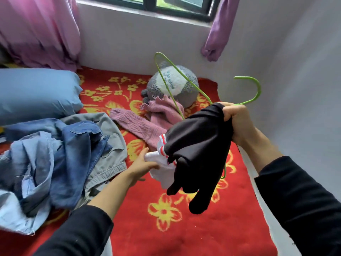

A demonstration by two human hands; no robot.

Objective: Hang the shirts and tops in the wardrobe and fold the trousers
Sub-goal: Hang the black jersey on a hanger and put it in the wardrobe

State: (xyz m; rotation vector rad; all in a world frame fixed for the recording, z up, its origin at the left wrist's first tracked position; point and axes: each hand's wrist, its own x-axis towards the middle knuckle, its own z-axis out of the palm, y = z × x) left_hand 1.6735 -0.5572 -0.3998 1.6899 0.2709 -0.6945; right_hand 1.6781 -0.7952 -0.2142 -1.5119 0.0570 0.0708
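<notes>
R hand (234,122) grips black top (199,141) + green hanger (255,89), L hand (142,167) pinches its white part (162,175).

Your bed (166,235) is spread with a red blanket (199,242) patterned in yellow flowers, and its far edge meets the wall. A blue pillow (36,93) lies at the far left corner. Just in front of it, along the left edge, sits a heap of denim garments (55,154) in light and dark blue, seemingly several pieces tangled together. Grey trousers (108,143) with an elastic waistband lie partly under the heap's right side. A pink knitted top (144,126) sprawls toward the far edge, one sleeve reaching close to the trousers, its upper part against a grey and white plush toy (173,85) that sits by the far edge
</notes>
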